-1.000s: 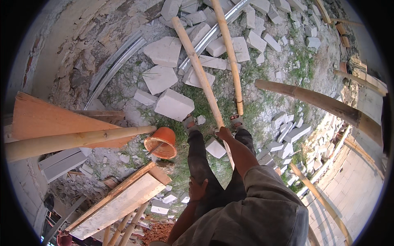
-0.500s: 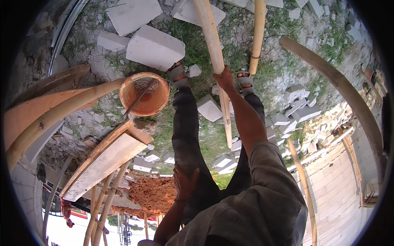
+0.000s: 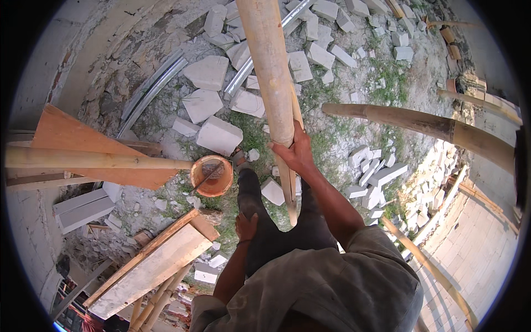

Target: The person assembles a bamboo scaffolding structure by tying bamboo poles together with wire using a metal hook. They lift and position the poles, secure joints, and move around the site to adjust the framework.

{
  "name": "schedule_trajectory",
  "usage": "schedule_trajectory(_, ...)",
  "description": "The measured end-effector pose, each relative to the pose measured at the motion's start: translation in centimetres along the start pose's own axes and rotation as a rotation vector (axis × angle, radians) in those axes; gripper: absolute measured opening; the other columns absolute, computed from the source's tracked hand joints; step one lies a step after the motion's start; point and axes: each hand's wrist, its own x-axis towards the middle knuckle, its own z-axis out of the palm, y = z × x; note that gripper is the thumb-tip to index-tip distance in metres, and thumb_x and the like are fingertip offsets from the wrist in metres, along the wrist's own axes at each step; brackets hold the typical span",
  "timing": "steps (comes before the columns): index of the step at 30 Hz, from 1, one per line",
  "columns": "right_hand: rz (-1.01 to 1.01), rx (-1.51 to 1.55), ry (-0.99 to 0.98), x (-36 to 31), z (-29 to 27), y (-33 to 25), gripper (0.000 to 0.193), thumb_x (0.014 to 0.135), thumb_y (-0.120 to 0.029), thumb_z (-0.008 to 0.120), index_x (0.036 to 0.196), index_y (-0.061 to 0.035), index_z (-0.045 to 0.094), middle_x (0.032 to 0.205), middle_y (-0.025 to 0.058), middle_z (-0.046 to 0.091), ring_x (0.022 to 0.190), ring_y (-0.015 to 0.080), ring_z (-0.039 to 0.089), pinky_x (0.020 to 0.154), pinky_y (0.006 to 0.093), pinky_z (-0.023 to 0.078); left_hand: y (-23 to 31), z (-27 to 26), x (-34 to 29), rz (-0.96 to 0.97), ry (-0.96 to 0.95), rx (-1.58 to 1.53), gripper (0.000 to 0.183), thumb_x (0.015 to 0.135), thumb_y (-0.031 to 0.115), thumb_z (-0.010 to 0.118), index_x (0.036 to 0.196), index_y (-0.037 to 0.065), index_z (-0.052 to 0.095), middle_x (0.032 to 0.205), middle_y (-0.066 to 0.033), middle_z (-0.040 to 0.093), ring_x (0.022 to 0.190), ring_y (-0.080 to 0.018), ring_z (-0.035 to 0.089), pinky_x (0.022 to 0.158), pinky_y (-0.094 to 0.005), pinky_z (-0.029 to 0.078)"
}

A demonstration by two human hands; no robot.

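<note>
A long pale bamboo pole (image 3: 275,72) runs from the top of the view down between my legs, its lower end tapering. My right hand (image 3: 296,149) is closed around it below the thick part. Behind it, a thinner pole (image 3: 297,102) shows only partly. My left hand (image 3: 246,226) lies on my left thigh, thumb apart from the fingers, holding nothing. Left of my legs, an orange bucket (image 3: 222,182) stands on the ground with a thin rod leaning in it.
Broken white blocks (image 3: 220,135) lie around my feet and ahead. A long dark pole (image 3: 398,119) slants in from the right. At left are a bamboo pole (image 3: 99,159), an orange board (image 3: 61,133) and a wooden plank (image 3: 149,271). Metal channels (image 3: 155,88) lie near the wall.
My view has tilted farther forward. The pole appears closer and thicker, with my right hand still around it. My left hand stays on my thigh.
</note>
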Motion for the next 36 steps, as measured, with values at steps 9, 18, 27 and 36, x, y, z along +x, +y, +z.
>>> schedule_trajectory(9,-0.506,0.314,0.335,-9.5,-8.6,-21.9,0.057,0.074,-0.017,0.075,0.118,0.0030,0.045,0.111,0.0168,0.050,0.098,0.0241,0.054,0.085,0.0375,0.046,16.1,-10.4,-2.8,0.536,-0.647,-0.413,0.067,0.092,0.061,0.038,0.116,0.000,0.055,0.116,-0.0207,0.056,0.105,-0.0303,0.057,0.086,-0.0372,0.043)
schedule_trajectory(18,-0.769,0.426,1.008,-20.6,-11.9,-27.8,0.089,0.076,-0.064,0.063,0.132,-0.0048,0.029,0.125,0.0137,0.043,0.115,0.0301,0.048,0.099,0.0491,0.041,32.3,-19.5,-16.0,0.538,-1.104,-1.737,0.069,0.087,0.061,0.049,0.134,0.012,0.037,0.131,-0.0103,0.047,0.125,-0.0263,0.043,0.105,-0.0471,0.032)
schedule_trajectory(27,-0.719,0.936,1.085,-21.9,-10.3,-27.1,0.090,0.075,-0.072,0.054,0.137,-0.0105,0.033,0.139,0.0117,0.039,0.131,0.0292,0.036,0.108,0.0504,0.030,40.5,-31.9,-28.0,1.191,-0.739,-1.606,0.051,0.087,0.031,0.064,0.121,0.010,0.032,0.107,-0.0099,0.049,0.103,-0.0269,0.056,0.088,-0.0452,0.050)
schedule_trajectory(36,-0.445,1.160,-0.096,-17.3,-6.0,-25.4,0.101,0.071,-0.081,0.046,0.136,-0.0051,0.035,0.123,0.0154,0.054,0.115,0.0270,0.051,0.099,0.0444,0.039,41.3,-42.6,-34.0,1.904,-0.034,-1.184,0.045,0.083,0.016,0.068,0.117,0.004,0.041,0.097,-0.0133,0.053,0.079,-0.0258,0.066,0.067,-0.0361,0.057)
